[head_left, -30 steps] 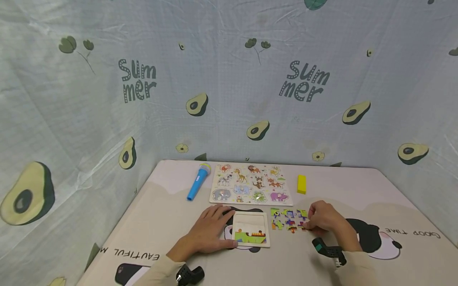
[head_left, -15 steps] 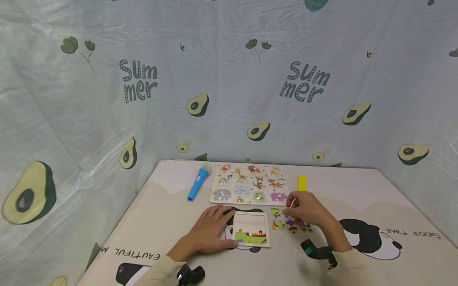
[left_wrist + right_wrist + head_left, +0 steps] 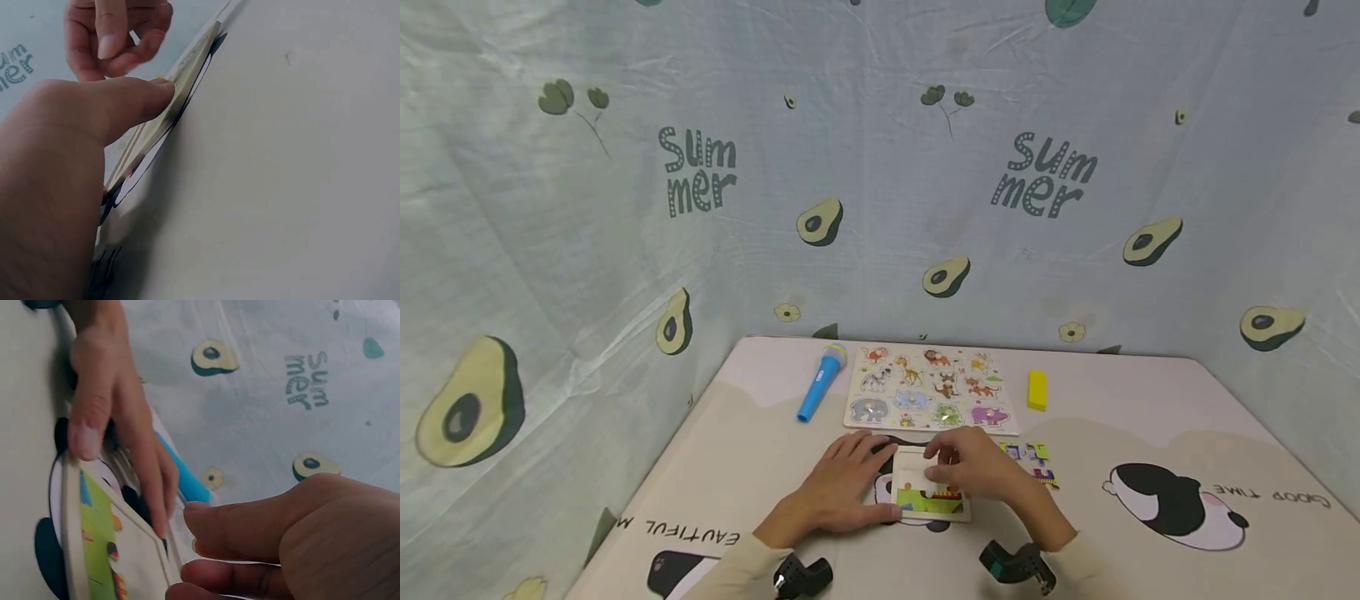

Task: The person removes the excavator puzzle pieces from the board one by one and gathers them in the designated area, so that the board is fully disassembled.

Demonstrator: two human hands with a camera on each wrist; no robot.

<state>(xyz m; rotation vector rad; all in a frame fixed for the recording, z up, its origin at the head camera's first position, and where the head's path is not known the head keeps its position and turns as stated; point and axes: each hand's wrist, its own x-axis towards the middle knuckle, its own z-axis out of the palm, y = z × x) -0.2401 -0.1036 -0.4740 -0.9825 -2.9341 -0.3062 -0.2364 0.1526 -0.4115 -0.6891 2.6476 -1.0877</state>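
My left hand (image 3: 842,492) lies at the left side of a small wooden puzzle frame (image 3: 967,500). Its thumb (image 3: 87,434) presses the near corner, and the fingers stretch along the far side. Green and coloured puzzle pieces (image 3: 917,500) fill the frame's near part; bare wood shows beyond. My right hand (image 3: 981,467) hovers over the frame with thumb and fingers bent close together, also seen in the right wrist view. Whether a piece is between the fingertips is hidden. Loose puzzle pieces (image 3: 1037,452) lie right of the frame, partly behind my right hand.
An animal peg puzzle board (image 3: 895,425) lies beyond the frame. Left of it is a blue toy microphone (image 3: 820,385), and to its right a yellow block (image 3: 1037,391). Patterned cloth walls (image 3: 880,167) stand behind and beside the table (image 3: 1120,400).
My right hand has moved left from the loose pieces to above the puzzle frame. The left hand keeps its place at the frame. The camera view has shifted slightly.
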